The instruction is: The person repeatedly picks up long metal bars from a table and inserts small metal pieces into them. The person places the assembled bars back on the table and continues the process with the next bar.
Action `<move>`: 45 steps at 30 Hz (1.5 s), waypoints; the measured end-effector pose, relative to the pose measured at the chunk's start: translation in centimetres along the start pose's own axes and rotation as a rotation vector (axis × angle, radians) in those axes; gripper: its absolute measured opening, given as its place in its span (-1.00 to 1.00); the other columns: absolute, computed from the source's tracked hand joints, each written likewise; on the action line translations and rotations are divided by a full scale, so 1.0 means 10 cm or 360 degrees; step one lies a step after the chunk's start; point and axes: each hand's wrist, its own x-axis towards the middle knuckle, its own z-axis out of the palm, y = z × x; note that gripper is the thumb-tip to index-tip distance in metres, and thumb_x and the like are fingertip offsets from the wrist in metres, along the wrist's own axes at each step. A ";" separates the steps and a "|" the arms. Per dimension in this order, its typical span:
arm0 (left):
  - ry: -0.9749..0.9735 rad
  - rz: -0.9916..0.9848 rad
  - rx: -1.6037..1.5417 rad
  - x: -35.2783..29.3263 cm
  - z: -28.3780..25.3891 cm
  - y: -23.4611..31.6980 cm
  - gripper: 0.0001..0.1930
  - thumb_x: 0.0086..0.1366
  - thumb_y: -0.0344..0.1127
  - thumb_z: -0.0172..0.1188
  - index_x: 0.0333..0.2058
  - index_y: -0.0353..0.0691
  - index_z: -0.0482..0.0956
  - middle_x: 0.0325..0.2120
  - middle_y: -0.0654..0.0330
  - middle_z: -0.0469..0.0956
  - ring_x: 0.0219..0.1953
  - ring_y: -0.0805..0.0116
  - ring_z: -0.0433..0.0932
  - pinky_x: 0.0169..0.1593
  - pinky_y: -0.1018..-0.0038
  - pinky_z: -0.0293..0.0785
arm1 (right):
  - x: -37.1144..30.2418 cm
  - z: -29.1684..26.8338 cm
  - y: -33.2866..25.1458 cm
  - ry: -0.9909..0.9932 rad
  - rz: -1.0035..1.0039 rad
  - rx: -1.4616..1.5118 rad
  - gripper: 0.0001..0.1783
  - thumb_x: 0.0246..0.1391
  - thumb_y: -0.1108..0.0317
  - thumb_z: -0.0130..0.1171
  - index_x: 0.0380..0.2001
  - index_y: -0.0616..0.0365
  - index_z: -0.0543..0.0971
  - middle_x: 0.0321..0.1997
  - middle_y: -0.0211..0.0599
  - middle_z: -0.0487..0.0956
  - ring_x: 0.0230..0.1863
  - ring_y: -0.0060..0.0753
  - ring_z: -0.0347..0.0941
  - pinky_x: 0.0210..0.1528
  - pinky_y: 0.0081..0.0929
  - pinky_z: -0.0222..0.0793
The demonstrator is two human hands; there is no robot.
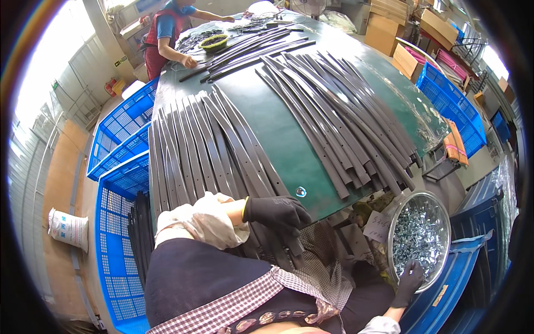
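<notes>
My left hand [278, 214], in a black glove, lies over the near ends of a row of long dark brown strips [194, 145]. Its fingers are curled together, and whatever they hold is hidden. Small holes show near the strips' ends. At the lower right, my right hand [410, 281], also gloved in black, reaches over the near rim of a round metal bowl [446, 245]. Many small shiny metal pieces [417, 236] fill the bowl. The right fingers are bent in close against these pieces; I cannot make out what is between them.
A second fanned row of strips [339, 117] covers the green table [278, 133]. Farther off lie more strips and a yellow-green basket [213, 43], near a co-worker [167, 36]. Blue crates [119, 250] flank the table's left side. A handwritten card [376, 225] sits beside the bowl.
</notes>
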 end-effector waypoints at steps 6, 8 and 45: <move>-0.0108 -0.0173 -0.0123 -0.02 -0.13 0.02 -0.80 0.14 -0.30 0.36 -0.32 -0.30 0.69 -0.13 0.05 0.59 -0.11 0.06 0.56 0.01 0.23 0.45 | 0.43 0.29 0.28 -0.0327 0.0370 -0.0531 -0.18 -0.14 -0.02 0.48 0.15 0.08 0.41 0.10 0.15 0.49 0.06 0.18 0.50 0.10 -0.04 0.43; -0.0222 -0.0261 -0.0057 0.09 -0.21 0.00 -0.78 0.15 -0.29 0.36 -0.26 -0.26 0.68 -0.11 0.06 0.60 -0.09 0.05 0.57 0.02 0.22 0.45 | 0.42 0.40 0.47 -0.0268 0.0214 -0.0616 -0.36 -0.11 0.04 0.45 0.02 0.07 0.52 0.02 0.03 0.53 0.00 0.12 0.52 -0.02 -0.06 0.49; 0.0530 -0.0221 0.1175 0.66 -0.49 -0.79 -0.63 0.00 -0.19 0.47 -0.17 -0.01 0.63 -0.28 0.17 0.51 -0.13 0.07 0.47 -0.06 0.26 0.42 | 0.59 0.40 0.15 0.0119 0.0139 0.0488 -0.71 0.08 0.29 0.27 -0.23 0.32 0.62 -0.28 0.03 0.64 -0.23 0.00 0.54 -0.08 -0.22 0.43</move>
